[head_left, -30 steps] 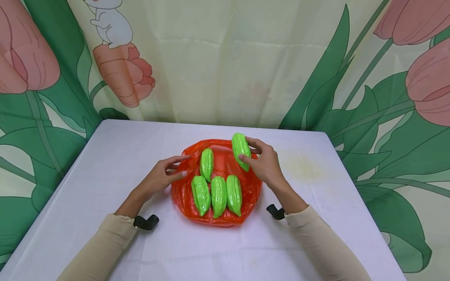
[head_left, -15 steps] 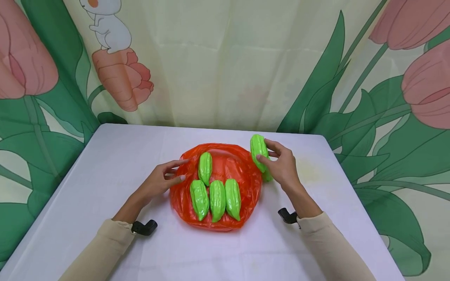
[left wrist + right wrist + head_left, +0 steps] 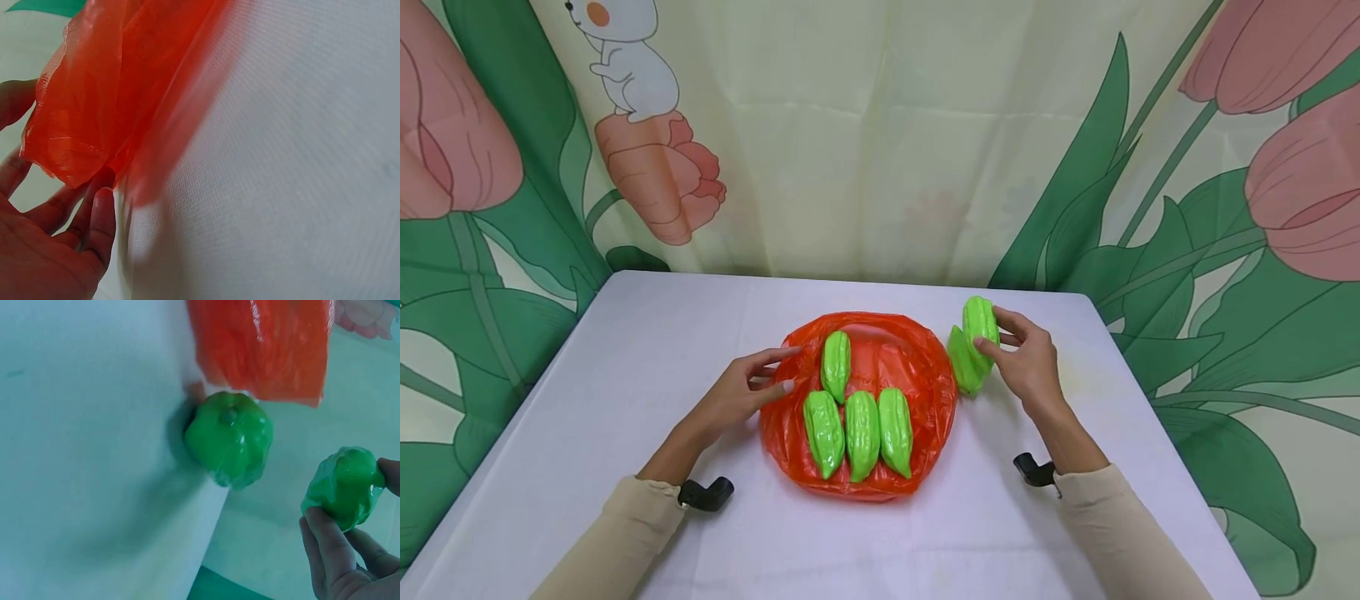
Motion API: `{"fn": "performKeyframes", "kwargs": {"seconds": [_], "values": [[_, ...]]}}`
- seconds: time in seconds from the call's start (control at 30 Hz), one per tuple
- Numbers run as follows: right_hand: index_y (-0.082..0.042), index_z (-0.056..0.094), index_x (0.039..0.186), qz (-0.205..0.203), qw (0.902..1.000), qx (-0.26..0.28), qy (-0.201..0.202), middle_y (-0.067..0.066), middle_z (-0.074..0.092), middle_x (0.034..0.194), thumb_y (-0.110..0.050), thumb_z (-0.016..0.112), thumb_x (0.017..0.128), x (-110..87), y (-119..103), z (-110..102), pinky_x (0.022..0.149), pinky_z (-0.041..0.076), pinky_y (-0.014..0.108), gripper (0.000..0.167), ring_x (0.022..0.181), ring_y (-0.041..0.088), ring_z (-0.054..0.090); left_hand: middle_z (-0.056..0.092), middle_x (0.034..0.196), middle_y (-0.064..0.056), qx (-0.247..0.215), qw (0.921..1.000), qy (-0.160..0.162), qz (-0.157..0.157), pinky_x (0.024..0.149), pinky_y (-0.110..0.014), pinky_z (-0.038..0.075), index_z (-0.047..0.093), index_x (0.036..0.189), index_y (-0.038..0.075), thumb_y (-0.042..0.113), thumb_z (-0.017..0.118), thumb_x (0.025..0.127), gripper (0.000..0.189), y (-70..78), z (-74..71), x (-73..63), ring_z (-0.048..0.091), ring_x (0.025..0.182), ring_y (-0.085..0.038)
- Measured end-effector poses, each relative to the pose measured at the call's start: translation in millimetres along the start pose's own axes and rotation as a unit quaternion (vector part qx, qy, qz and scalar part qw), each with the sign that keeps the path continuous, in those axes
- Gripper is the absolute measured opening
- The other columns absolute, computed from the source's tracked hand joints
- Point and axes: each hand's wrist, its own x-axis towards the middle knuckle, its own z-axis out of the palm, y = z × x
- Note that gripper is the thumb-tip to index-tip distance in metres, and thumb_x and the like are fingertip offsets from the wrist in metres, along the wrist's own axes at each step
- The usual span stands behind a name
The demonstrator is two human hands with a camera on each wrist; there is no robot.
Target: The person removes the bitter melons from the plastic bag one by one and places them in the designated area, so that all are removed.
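A red plastic bag [image 3: 931,400], its mouth spread wide, sits mid-table with several glossy green ridged bitter melons [image 3: 862,435] in it. My left hand [image 3: 736,392] is at the bag's left side, fingers loosely bent and touching the plastic. In the left wrist view those fingers [image 3: 103,219] lie against the bag's edge. My right hand [image 3: 1028,357] pinches another bitter melon [image 3: 981,321] between thumb and fingers, raised right of the bag. Below and partly behind it, one more bitter melon [image 3: 964,367] lies on the table. The right wrist view shows the held melon [image 3: 347,484] apart from the lying one [image 3: 230,437].
A white cloth covers the table [image 3: 820,550]. Behind it hangs a curtain [image 3: 880,167] printed with tulips, leaves and a rabbit on a carrot. A black wrist mount [image 3: 706,494] sticks out at the left cuff, and another mount [image 3: 1034,470] at the right.
My right hand has carried the bitter melon from over the bag rightward, to above the melon lying outside. My left hand stays at the bag. The head view has tilted slightly up.
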Motion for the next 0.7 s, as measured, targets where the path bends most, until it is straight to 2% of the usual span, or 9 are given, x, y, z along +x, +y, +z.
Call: {"fn": "performKeyframes", "kwargs": {"seconds": [0.13, 0.23, 0.57, 0.7], "values": [[-0.017, 0.053, 0.157, 0.009, 0.9998, -0.01, 0.011, 0.009, 0.059, 0.156, -0.024, 0.079, 0.098, 2.3, 6, -6, 0.089, 0.058, 0.022, 0.065, 0.135, 0.032, 0.061, 0.056, 0.155, -0.016, -0.001, 1.0, 0.0, -0.005, 0.098, -0.047, 0.06, 0.054, 0.156, 0.023, 0.032, 0.074, 0.1, 0.06, 0.3, -0.1, -1.4, 0.056, 0.133, -0.041], [-0.017, 0.053, 0.157, 0.015, 0.9996, -0.017, 0.016, 0.01, 0.059, 0.156, -0.025, 0.079, 0.097, 3.7, 11, -11, 0.083, 0.053, 0.015, 0.066, 0.136, 0.032, 0.061, 0.056, 0.155, -0.016, -0.001, 1.0, 0.0, -0.004, 0.099, -0.048, 0.06, 0.054, 0.156, 0.023, 0.032, 0.074, 0.1, 0.06, 0.0, 0.0, -2.0, 0.056, 0.133, -0.041], [-0.016, 0.05, 0.16, 0.041, 0.9982, -0.044, 0.007, 0.013, 0.058, 0.157, -0.025, 0.078, 0.099, 7.1, 26, -20, 0.094, 0.058, 0.025, 0.068, 0.139, 0.034, 0.06, 0.056, 0.154, -0.016, -0.007, 0.9999, 0.001, 0.008, 0.095, -0.044, 0.061, 0.055, 0.155, 0.021, 0.028, 0.073, 0.101, 0.057, 0.8, 0.7, -1.7, 0.057, 0.13, -0.039], [-0.014, 0.048, 0.16, 0.047, 0.9976, -0.05, -0.007, 0.016, 0.057, 0.157, -0.024, 0.078, 0.099, 6.4, 33, -19, 0.103, 0.058, 0.036, 0.069, 0.139, 0.035, 0.06, 0.056, 0.155, -0.017, -0.007, 0.9999, 0.0, 0.008, 0.095, -0.043, 0.061, 0.056, 0.155, 0.02, 0.028, 0.073, 0.101, 0.057, 0.9, 0.9, -1.6, 0.057, 0.129, -0.039]]}}
